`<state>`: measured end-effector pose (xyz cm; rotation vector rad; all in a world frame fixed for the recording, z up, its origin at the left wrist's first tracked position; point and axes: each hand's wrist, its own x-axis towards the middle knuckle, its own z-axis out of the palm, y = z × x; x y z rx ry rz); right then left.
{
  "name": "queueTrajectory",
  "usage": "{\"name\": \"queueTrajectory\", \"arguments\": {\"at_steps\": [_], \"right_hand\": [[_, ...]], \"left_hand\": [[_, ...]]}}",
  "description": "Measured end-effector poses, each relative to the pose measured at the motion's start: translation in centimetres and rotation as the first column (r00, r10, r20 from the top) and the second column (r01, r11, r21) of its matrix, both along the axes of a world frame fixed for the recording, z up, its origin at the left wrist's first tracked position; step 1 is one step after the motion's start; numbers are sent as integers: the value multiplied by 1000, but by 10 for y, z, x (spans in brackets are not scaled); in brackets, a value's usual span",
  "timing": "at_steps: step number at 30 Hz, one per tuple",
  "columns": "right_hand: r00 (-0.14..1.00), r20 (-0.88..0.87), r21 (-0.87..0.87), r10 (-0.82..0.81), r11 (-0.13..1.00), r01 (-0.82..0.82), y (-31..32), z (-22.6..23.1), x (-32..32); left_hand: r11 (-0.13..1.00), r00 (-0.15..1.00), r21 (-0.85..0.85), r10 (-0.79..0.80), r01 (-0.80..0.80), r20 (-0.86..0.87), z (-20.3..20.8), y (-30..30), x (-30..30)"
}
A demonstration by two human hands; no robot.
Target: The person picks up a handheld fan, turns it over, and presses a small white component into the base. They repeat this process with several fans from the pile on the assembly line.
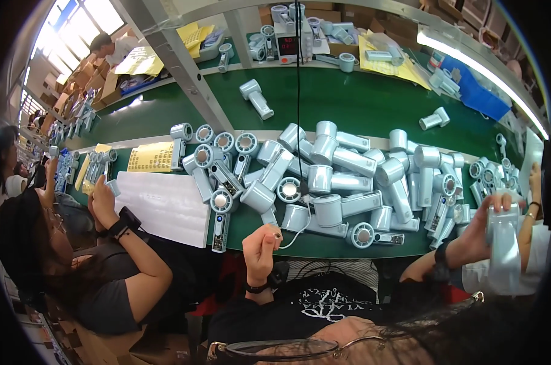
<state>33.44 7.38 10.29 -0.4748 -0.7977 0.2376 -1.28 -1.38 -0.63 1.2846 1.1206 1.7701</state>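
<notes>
My left hand (pixel 258 254) is closed in front of the table's near edge, pinching the end of a thin white charging cable (pixel 301 228). A small dark tip shows at its fingers. The cable loops up to the pile of light blue handheld fans (pixel 328 149) lying in front of me. Off to the right, my right hand (pixel 483 226) is raised and grips one light blue handheld fan (pixel 504 258). Its fingers wrap over the upper end, and the fan is apart from the pile. Nearest to my left hand lies another fan (pixel 221 222) with a round grille.
White paper sheets (pixel 163 207) and a yellow sheet (pixel 151 157) lie left of the pile. A black cable (pixel 298 79) hangs down over the table. Co-workers sit at both sides. Across the green table (pixel 360 91) stand a device with a red display (pixel 287 45) and a blue bin (pixel 479 91).
</notes>
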Motion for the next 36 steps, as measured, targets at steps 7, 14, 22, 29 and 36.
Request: {"name": "queueTrajectory", "arguments": {"at_steps": [7,14,22,29,36], "right_hand": [[116,287,45,951,108,-993,38,28,-5],[678,460,59,573,742,-668,60,21,-6],[681,301,-729,667,622,-287,169,-8,-83],[522,369,-928,769,271,256,358,-106,-78],[-28,748,-350,663,430,832,399,-127,-142]], "left_hand": [[984,867,12,163,-178,-471,-4,9,-10],[967,811,22,225,-254,-540,-11,11,-16],[980,846,-23,161,-200,-509,-16,8,-20],[992,855,-2,111,-130,-507,-8,10,-15],[995,948,-101,-19,-14,-318,-10,2,-17]]}}
